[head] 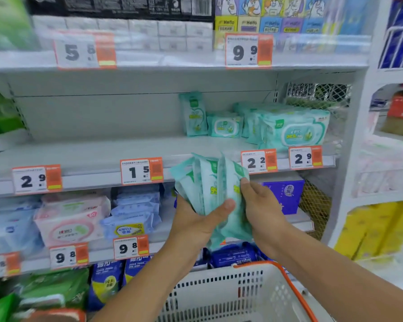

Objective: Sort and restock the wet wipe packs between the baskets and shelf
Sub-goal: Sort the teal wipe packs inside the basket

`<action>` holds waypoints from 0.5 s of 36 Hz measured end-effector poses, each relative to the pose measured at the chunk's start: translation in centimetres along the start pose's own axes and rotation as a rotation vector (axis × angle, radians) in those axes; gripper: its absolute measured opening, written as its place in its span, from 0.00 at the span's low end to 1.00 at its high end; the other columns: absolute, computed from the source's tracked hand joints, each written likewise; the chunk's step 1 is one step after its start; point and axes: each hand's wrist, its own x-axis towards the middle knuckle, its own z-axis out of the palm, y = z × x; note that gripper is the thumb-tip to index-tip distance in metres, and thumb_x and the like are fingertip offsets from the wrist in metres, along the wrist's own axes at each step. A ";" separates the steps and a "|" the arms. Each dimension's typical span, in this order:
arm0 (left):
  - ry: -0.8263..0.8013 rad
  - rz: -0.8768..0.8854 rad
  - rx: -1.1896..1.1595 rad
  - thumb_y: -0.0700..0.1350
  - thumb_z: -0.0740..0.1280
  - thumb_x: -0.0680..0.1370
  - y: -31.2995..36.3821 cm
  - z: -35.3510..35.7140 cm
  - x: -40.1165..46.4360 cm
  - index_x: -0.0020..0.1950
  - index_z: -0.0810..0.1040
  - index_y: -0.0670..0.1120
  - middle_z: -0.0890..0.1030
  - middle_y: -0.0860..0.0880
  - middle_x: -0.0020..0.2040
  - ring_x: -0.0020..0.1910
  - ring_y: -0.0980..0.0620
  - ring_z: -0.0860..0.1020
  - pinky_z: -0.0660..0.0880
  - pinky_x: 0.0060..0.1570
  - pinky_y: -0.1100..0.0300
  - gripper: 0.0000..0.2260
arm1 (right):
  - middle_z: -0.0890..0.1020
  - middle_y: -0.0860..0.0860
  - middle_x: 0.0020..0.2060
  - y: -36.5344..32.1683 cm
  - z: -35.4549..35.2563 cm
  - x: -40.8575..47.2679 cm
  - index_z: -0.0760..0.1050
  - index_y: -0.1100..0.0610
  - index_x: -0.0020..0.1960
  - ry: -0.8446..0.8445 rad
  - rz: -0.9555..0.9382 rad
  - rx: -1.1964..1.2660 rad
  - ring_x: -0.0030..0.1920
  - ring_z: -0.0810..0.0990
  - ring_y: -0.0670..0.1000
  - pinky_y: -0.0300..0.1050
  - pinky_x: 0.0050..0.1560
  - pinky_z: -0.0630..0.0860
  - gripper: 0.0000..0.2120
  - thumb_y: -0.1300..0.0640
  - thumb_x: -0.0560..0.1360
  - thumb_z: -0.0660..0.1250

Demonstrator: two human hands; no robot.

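Restock step, mid-carry. Left hand (196, 219) and right hand (261, 205) both grip a fan of mint wipe packs (209, 184), held above the basket (237, 296). Same packs on shelf (126, 154) up-right of fingers (228, 204). Next, prob: square up the stack, lift, slot beside those.

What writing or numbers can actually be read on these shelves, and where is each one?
"5" on the top-left price tag.
"9 9" on the top-right price tag.
"2 9" on the middle-shelf left tag.
"1 5" on the middle tag.
"2 2" on the next tag.
"Hello" on the colourful packs.
Fine print on the tags and the mint wipe packs is too blurred to read.
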 end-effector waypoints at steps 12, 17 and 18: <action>-0.116 -0.122 0.190 0.34 0.69 0.52 2.9 -1.2 1.6 0.59 0.64 0.54 0.77 0.45 0.56 0.50 0.46 0.81 0.79 0.37 0.55 0.38 | 0.81 0.53 0.64 -2.0 0.3 -0.8 0.65 0.51 0.73 -0.481 0.024 0.197 0.64 0.80 0.57 0.62 0.68 0.72 0.24 0.56 0.78 0.66; -0.151 -0.068 0.029 0.29 0.61 0.49 5.9 -1.2 3.5 0.56 0.70 0.48 0.80 0.41 0.51 0.42 0.42 0.80 0.76 0.29 0.57 0.36 | 0.80 0.55 0.64 -4.1 -0.2 -0.2 0.68 0.53 0.73 -0.602 -0.053 0.053 0.64 0.79 0.61 0.66 0.67 0.71 0.31 0.56 0.71 0.73; -0.195 -0.065 0.036 0.29 0.62 0.49 6.6 -1.5 3.9 0.56 0.72 0.47 0.81 0.41 0.52 0.42 0.42 0.81 0.77 0.31 0.56 0.36 | 0.81 0.56 0.64 -4.4 -0.2 0.0 0.69 0.55 0.72 -0.606 -0.066 0.044 0.64 0.79 0.62 0.66 0.66 0.72 0.32 0.55 0.70 0.75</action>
